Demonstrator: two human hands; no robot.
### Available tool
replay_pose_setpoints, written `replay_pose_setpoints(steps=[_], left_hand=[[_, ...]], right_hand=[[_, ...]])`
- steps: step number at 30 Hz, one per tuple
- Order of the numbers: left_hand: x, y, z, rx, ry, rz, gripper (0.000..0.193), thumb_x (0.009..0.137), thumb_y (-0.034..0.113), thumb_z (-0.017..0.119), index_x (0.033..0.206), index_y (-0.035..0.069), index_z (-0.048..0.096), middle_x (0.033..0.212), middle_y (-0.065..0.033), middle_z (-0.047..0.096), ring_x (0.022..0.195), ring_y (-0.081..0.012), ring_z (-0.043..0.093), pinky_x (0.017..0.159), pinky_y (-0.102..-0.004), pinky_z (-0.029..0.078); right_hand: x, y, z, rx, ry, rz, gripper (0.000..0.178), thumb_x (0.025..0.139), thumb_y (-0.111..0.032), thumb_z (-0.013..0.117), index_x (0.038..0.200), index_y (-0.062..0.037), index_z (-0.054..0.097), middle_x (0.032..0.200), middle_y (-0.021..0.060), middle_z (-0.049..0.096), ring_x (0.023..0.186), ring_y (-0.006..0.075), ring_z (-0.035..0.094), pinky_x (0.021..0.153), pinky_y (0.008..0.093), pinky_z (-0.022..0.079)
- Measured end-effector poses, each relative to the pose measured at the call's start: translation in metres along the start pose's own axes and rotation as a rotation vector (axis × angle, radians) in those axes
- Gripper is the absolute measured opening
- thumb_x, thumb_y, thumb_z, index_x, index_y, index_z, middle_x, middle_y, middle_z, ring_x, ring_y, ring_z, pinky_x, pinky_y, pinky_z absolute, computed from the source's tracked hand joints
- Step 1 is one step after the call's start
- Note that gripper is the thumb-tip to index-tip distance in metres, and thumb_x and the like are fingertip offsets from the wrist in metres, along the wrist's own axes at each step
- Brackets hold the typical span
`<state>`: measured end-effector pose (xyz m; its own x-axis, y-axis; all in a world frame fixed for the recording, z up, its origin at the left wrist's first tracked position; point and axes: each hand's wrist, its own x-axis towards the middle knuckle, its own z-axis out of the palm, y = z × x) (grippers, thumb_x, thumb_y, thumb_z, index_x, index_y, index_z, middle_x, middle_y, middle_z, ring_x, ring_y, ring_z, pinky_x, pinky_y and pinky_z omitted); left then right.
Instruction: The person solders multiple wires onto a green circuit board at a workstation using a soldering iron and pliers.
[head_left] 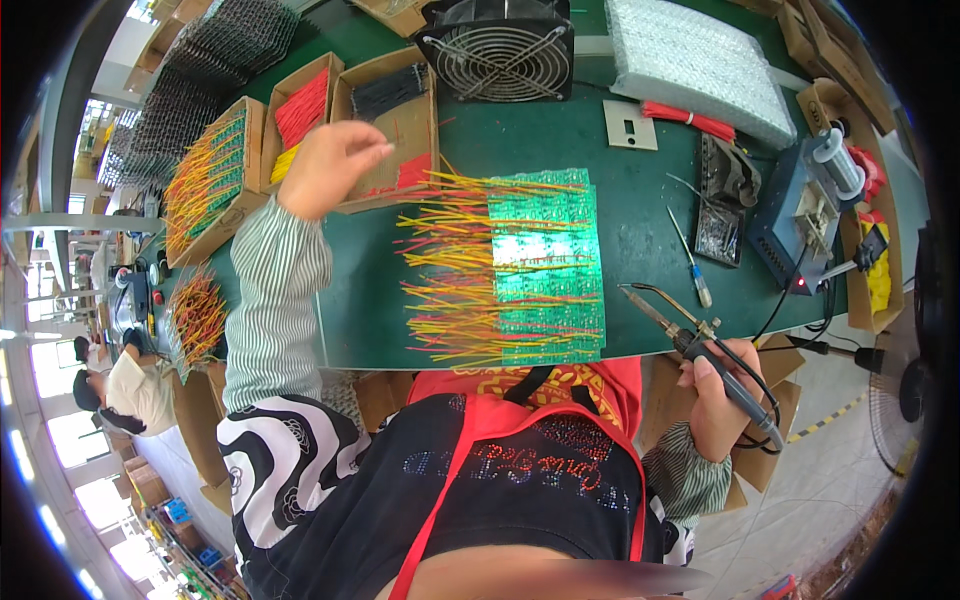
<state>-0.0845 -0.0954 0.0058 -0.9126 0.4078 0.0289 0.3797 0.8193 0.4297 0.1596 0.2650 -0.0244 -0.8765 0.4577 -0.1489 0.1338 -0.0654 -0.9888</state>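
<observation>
My right hand [708,392] is wrapped round the grey handle of a soldering iron [735,385], at the bench's front edge on the right. The iron's tip points up and left, close to a panel of green circuit boards [550,265] but apart from it. Yellow and red wires [455,268] stick out leftward from the boards in rows. At the upper left my left hand [335,165] is raised over a cardboard box [345,105] of cut wires, its thumb and fingers pinched together. Anything between those fingertips is too small to make out.
Behind the panel stands a black fan [495,60]. To the right are a screwdriver [695,265], a black tray [718,205] and a blue soldering station [795,215] with trailing cables. Another box [225,205] of wired boards sits left; a co-worker [135,385] is beyond.
</observation>
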Motion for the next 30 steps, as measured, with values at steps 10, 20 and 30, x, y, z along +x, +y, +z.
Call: replay_pose_setpoints(steps=[10, 20, 30], left_hand=[[0.069, -0.042, 0.008, -0.309, 0.182, 0.012, 0.020, 0.079, 0.016, 0.065, 0.093, 0.002, 0.063, 0.086, -0.0073, 0.060, 0.079, -0.0163, 0.058, 0.072, -0.0269, 0.046], [0.025, 0.077, 0.058, -0.558, -0.374, 0.360, 0.009, 0.079, 0.010, 0.063, 0.083, 0.001, 0.062, 0.075, -0.0028, 0.053, 0.061, -0.0088, 0.050, 0.054, -0.0222, 0.040], [0.034, 0.089, 0.077, -0.574, -0.535, 0.407, 0.014, 0.080, 0.016, 0.063, 0.082, 0.002, 0.064, 0.073, -0.0050, 0.053, 0.061, -0.0133, 0.050, 0.054, -0.0268, 0.041]], right_hand=[[0.028, -0.009, 0.026, 0.036, -0.092, 0.000, 0.019, 0.073, 0.000, 0.063, 0.089, 0.0034, 0.053, 0.075, 0.0116, 0.061, 0.061, 0.0129, 0.059, 0.058, 0.0244, 0.049], [0.040, -0.015, 0.044, 0.015, -0.149, 0.068, 0.022, 0.072, -0.005, 0.065, 0.087, 0.0041, 0.053, 0.074, 0.0138, 0.062, 0.061, 0.0139, 0.060, 0.056, 0.0242, 0.050], [0.043, -0.014, 0.045, 0.004, -0.171, 0.067, 0.022, 0.072, -0.006, 0.065, 0.087, 0.0043, 0.053, 0.072, 0.0129, 0.062, 0.060, 0.0140, 0.060, 0.057, 0.0241, 0.050]])
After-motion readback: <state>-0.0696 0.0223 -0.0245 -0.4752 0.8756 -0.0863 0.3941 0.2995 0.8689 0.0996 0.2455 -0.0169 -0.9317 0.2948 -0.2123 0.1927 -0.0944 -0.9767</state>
